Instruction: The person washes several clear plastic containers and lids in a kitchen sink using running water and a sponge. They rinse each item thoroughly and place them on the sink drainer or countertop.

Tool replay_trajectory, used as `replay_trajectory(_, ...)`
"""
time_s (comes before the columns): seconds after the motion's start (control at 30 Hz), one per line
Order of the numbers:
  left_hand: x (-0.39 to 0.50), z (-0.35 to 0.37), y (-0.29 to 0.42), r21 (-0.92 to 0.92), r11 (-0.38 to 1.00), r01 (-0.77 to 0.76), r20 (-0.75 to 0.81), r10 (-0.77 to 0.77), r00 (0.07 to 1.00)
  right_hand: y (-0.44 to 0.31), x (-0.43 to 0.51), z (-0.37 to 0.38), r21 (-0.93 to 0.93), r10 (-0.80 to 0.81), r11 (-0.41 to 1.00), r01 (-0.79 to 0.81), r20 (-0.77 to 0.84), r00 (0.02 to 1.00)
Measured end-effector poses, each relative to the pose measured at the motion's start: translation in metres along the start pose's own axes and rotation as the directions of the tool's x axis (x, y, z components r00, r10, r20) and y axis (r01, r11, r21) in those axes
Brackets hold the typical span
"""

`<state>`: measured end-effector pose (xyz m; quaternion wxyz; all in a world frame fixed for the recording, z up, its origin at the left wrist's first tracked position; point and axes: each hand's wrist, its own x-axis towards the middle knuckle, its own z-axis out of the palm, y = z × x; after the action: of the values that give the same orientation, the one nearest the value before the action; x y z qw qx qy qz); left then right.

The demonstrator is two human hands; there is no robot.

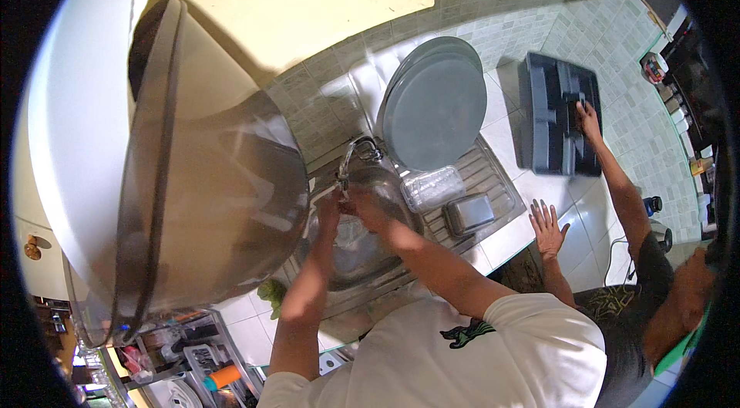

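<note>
Both my hands are together beneath the chrome faucet (348, 162), over the stainless steel sink (370, 269). My left hand (330, 212) is on the left side of the basin and my right hand (370, 210) is close against it. A small dark reddish patch shows between them; I cannot make out whether it is a held thing or shadowed fingers. Below the hands, the basin floor looks wet and shiny. A clear plastic container (433, 188) and a rectangular metal tin (469, 215) rest on the ribbed drainboard (491, 168) to the right.
Large grey-green round trays (436, 113) lean behind the drainboard. On the right, a co-worker's hand (587, 119) touches a black plastic tray (543, 119); their other hand (547, 228) lies on the tiled counter. A big brown translucent dome (225, 194) looms at left, above an open drawer (222, 327).
</note>
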<state>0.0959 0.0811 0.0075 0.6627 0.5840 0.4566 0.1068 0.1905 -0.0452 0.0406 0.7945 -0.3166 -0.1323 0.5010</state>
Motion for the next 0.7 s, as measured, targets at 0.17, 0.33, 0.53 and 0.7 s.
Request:
replay_trajectory(0.17, 0.0, 0.011, 0.007, 0.068, 0.978, -0.197, 0.085, 0.191, 0.978, -0.004, -0.012, -0.05, -0.525, -0.045, 0.842, -0.121, -0.292, 0.955)
replay_trajectory(0.33, -0.025, 0.055, 0.023, -0.261, 0.963, 0.073, 0.167, -0.03, 0.986, 0.012, 0.009, -0.023, -0.353, -0.065, 0.932, -0.083, -0.388, 0.919)
replay_trajectory(0.53, -0.024, 0.047, 0.004, -0.338, 0.94, 0.051, 0.03, -0.043, 0.999, 0.035, 0.036, 0.003, -0.376, 0.017, 0.919, -0.116, -0.257, 0.966)
replay_trajectory(0.7, -0.008, 0.017, -0.018, -0.098, 0.976, -0.193, -0.129, 0.18, 0.975, 0.057, 0.044, -0.03, -0.632, 0.01, 0.775, -0.007, 0.0, 1.0)
